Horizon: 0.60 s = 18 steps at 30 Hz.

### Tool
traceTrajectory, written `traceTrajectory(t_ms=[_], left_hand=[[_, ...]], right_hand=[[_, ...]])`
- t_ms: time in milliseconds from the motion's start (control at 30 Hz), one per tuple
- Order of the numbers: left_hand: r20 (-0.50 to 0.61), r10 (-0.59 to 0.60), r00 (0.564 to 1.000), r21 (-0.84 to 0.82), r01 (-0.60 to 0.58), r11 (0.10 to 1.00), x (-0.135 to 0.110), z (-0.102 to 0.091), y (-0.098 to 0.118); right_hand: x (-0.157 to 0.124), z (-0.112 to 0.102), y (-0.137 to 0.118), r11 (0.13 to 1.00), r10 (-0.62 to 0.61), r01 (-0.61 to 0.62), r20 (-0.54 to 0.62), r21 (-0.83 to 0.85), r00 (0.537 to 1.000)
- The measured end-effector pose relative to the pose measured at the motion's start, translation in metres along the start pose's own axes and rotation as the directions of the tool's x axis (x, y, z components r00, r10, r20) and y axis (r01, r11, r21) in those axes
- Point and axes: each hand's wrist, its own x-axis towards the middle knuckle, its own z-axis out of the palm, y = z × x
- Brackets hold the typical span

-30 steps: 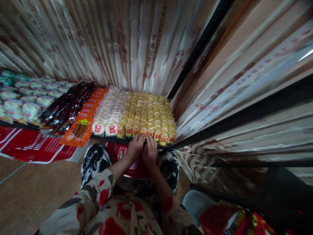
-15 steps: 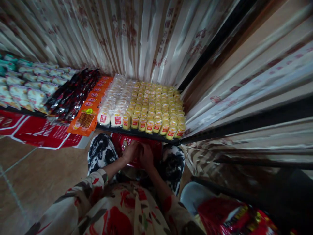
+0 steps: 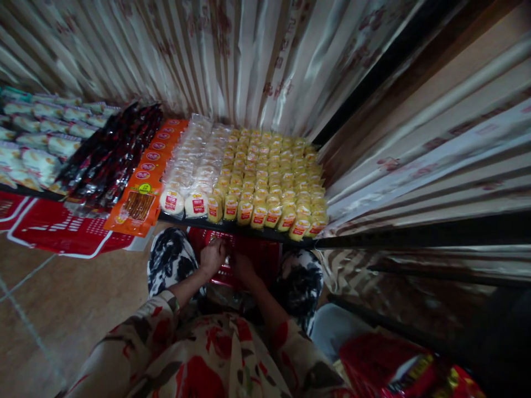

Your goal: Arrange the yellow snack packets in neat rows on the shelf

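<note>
Currently | left hand [image 3: 213,257], right hand [image 3: 243,268]: grips unclear | shelf edge [image 3: 256,233] between them and yellow packs [image 3: 271,185] | knees [image 3: 172,260] flanking

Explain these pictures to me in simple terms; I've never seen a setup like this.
There is no machine here, just a person's two bare hands. All the pictures come from one camera worn on the head, looking forward and down past the patterned sleeves.

On the dark shelf, from right to left, stand rows of yellow packets, clear-wrapped white rounds, an orange packet and a stack of dark, shiny packets. A pleated curtain hangs behind.

The left hand and right hand are close together below the shelf edge, between the knees. It is too dark to tell what, if anything, they hold.
</note>
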Motion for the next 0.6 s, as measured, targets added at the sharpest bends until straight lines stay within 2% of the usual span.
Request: traceTrajectory(t_ms=[33, 67, 100, 167, 200, 267, 333, 433, 533, 600], left_hand=[[-0.104, 0.104, 0.989, -0.052, -0.110, 0.993, -0.005, -0.005, 0.002], [-0.215, 0.200, 0.956, -0.096, -0.224, 0.970, -0.009, -0.011, 0.004], [-0.330, 0.263, 0.906, -0.122, -0.318, 0.940, -0.012, -0.018, 0.005], [-0.531, 0.301, 0.792, -0.132, -0.428, 0.894, -0.013, -0.034, 0.007], [-0.606, 0.284, 0.743, -0.128, -0.444, 0.887, -0.011, -0.043, 0.009], [-0.704, 0.220, 0.676, -0.136, -0.432, 0.892, -0.003, -0.058, 0.013], [-0.747, 0.171, 0.642, -0.150, -0.414, 0.898, 0.007, -0.070, 0.017], [-0.758, 0.201, 0.620, -0.118, -0.434, 0.893, 0.020, -0.076, 0.022], [-0.730, 0.274, 0.626, -0.080, -0.477, 0.875, 0.028, -0.077, 0.024], [-0.702, 0.306, 0.643, -0.076, -0.495, 0.866, 0.030, -0.077, 0.023]], right_hand=[[-0.004, -0.004, -0.001, 1.000, -0.011, 0.011, -0.016, 0.011, 1.000], [-0.009, -0.009, -0.002, 0.999, -0.026, 0.027, -0.035, 0.024, 0.999], [-0.013, -0.015, -0.003, 0.998, -0.050, 0.053, -0.065, 0.041, 0.997], [-0.021, -0.028, -0.007, 0.987, -0.122, 0.137, -0.167, 0.085, 0.978], [-0.025, -0.035, -0.010, 0.965, -0.180, 0.227, -0.294, 0.134, 0.939], [-0.030, -0.049, -0.017, 0.904, -0.261, 0.388, -0.486, 0.180, 0.834], [-0.032, -0.060, -0.026, 0.859, -0.298, 0.481, -0.593, 0.176, 0.748], [-0.028, -0.071, -0.042, 0.825, -0.332, 0.546, -0.660, 0.142, 0.674], [-0.020, -0.076, -0.055, 0.794, -0.376, 0.601, -0.698, 0.097, 0.609], [-0.013, -0.076, -0.061, 0.790, -0.398, 0.610, -0.707, 0.059, 0.584]])
